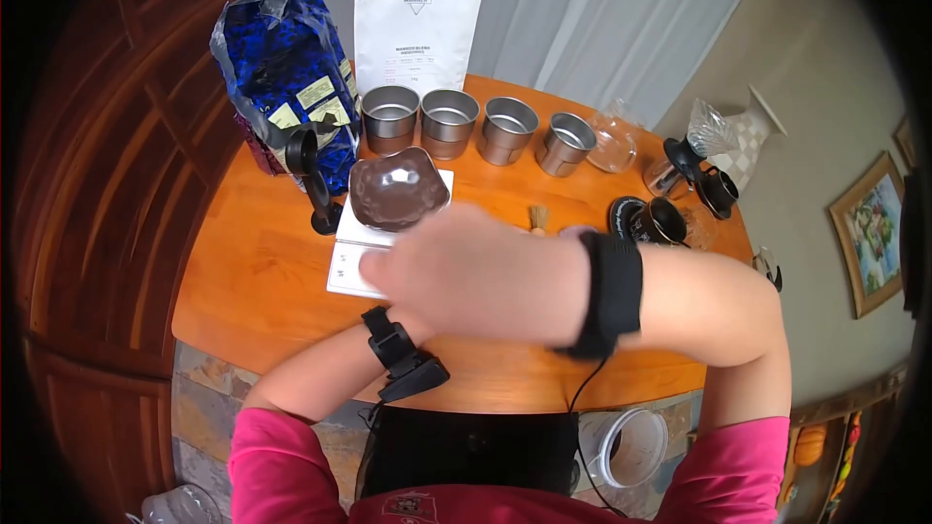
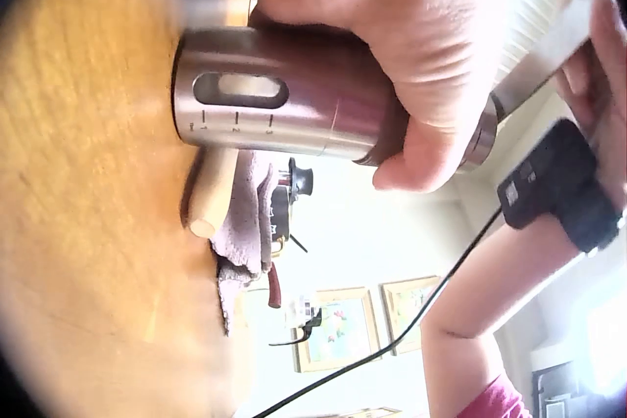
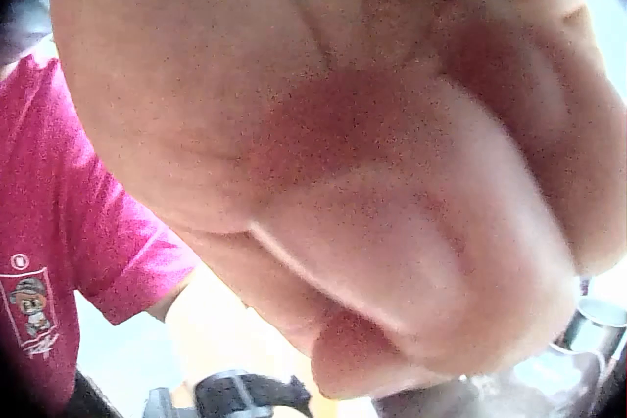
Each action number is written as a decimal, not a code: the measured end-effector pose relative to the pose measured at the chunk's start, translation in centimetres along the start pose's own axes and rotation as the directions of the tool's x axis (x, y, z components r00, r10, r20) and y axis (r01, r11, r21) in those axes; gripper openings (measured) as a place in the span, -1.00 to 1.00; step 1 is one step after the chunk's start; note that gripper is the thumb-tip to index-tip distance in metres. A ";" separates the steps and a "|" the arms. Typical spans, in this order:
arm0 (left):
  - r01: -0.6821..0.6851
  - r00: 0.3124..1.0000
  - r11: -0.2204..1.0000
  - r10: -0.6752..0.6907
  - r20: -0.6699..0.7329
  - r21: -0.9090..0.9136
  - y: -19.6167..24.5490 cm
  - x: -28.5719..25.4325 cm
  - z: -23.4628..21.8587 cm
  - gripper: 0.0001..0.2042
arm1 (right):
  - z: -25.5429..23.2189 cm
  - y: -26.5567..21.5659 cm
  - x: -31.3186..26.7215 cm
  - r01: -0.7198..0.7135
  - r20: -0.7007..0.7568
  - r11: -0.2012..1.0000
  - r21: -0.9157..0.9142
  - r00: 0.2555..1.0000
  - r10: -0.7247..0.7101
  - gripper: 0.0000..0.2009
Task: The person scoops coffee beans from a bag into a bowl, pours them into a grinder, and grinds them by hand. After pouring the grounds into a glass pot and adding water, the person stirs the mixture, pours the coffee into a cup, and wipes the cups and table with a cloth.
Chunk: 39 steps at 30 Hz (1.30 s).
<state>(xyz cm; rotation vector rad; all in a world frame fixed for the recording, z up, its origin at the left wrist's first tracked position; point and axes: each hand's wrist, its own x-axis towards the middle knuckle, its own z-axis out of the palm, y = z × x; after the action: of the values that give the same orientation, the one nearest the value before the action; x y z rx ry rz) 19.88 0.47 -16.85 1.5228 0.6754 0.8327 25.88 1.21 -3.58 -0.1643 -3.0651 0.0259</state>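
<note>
Head view: right hand (image 1: 476, 277) blurred, hiding left hand and grinder; brown bowl (image 1: 374, 209) on white scale (image 1: 348, 270), just beyond.
Left wrist view: left hand (image 2: 397, 26), fingers wrapped round metal grinder (image 2: 313, 110), base on wooden table (image 2: 88, 203); crank arm (image 2: 549, 58), outer end gripped by right hand.
Right wrist view: right fingers curled; crank arm hidden.

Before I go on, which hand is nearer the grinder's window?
Left. The left hand grips the grinder above its window; the right hand is farther off, at the crank's outer end.
</note>
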 end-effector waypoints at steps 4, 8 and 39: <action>0.034 0.998 0.995 -0.029 -0.058 0.091 0.3 0.2 -0.3 -0.38 | -1.4 4.1 2.2 -0.231 0.300 0.968 -0.093 0.921 0.249 -0.81; -0.018 0.991 0.993 0.003 -0.135 -0.113 -0.1 0.1 0.2 -0.35 | -2.5 8.3 0.4 -0.407 0.290 0.914 -0.004 0.874 0.390 -0.75; -0.043 0.987 0.993 0.025 -0.159 -0.112 -0.5 0.6 0.6 -0.34 | 4.1 -2.6 -16.7 -0.694 -0.349 0.720 -0.026 0.681 0.644 -0.70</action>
<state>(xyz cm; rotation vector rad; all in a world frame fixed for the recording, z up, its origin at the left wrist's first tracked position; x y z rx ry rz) 20.75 0.70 -17.31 1.3777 0.7061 1.0092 41.86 -3.24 -8.76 -1.1789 -2.4991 -0.1855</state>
